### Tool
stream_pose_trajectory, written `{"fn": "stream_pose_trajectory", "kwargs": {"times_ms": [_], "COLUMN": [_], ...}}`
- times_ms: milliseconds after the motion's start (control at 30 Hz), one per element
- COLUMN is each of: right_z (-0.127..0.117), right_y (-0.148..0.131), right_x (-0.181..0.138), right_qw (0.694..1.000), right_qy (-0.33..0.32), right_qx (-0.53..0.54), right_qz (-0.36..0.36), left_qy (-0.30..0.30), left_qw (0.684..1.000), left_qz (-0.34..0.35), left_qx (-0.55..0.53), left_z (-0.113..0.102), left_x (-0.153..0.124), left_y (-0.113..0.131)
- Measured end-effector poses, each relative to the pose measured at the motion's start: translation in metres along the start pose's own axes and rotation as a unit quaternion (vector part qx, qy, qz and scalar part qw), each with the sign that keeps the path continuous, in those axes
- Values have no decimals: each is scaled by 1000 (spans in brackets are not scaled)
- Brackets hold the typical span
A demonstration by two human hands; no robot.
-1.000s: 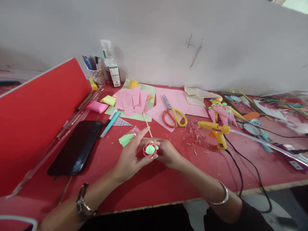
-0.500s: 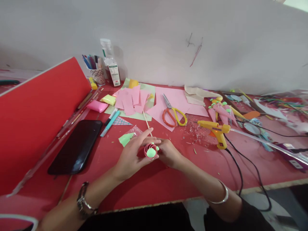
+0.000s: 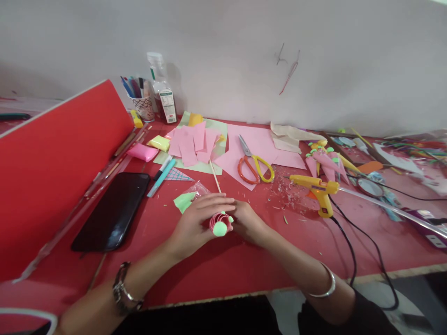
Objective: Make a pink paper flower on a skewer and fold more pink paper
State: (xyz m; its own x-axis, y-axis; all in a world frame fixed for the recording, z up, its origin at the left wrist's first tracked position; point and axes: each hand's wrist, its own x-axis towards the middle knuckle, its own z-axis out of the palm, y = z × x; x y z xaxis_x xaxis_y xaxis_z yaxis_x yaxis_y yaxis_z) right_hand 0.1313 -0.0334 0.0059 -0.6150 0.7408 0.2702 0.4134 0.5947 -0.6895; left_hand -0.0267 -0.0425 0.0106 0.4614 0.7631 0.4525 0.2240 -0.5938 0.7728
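A rolled pink paper cone [image 3: 213, 222] with its spiral end towards me is held between my hands above the table's near part. Light green clay pieces, one large and round and two small, sit at its rim. My left hand [image 3: 194, 228] curls around the roll from the left, fingers reaching across its top. From the right, my right hand [image 3: 249, 223] closes in behind the roll, its fingertips mostly hidden. A thin wooden stick [image 3: 215, 177] shows just beyond my left fingers, on the table.
Scissors [image 3: 249, 158] lie on pink paper [image 3: 233, 144]. To the right are a yellow glue gun [image 3: 319, 188] with a black cord and several pink paper cones [image 3: 326, 160]. A black phone [image 3: 111, 211], markers [image 3: 162, 174] and a leaning red board [image 3: 63, 172] are at left.
My left index finger has come down from its raised position and lies along the other fingers. The roll has tilted slightly, its green piece now lower at the rim.
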Motion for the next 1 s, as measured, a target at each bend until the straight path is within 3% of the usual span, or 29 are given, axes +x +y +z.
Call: {"fn": "stream_pose_trajectory", "kwargs": {"times_ms": [167,300,433,533,633,867,1000], "right_z": [-1,-4,-14,-27,-43,-86,-112], "right_y": [-1,-5,-11,-14,-15,-31,-47], "right_x": [0,1,3,1,-8,-45,-81], "right_qw": [999,999,992,971,953,941,907], "right_qy": [-12,-27,32,84,146,268,372], "right_qx": [41,14,67,178,209,54,-88], "right_qz": [-25,45,101,138,165,198,176], "left_qy": [18,38,28,8,4,-4,-7], "left_qw": [998,992,984,982,981,981,981], "left_qz": [-54,-120,-176,-180,-185,-185,-186], "left_qx": [-26,-21,-31,-59,-65,-61,-61], "left_z": [-1,1,4,6,6,6,6], "left_x": [2,1,-1,0,0,-1,-1], "left_y": [3,2,-1,-2,-1,-2,-3]}}
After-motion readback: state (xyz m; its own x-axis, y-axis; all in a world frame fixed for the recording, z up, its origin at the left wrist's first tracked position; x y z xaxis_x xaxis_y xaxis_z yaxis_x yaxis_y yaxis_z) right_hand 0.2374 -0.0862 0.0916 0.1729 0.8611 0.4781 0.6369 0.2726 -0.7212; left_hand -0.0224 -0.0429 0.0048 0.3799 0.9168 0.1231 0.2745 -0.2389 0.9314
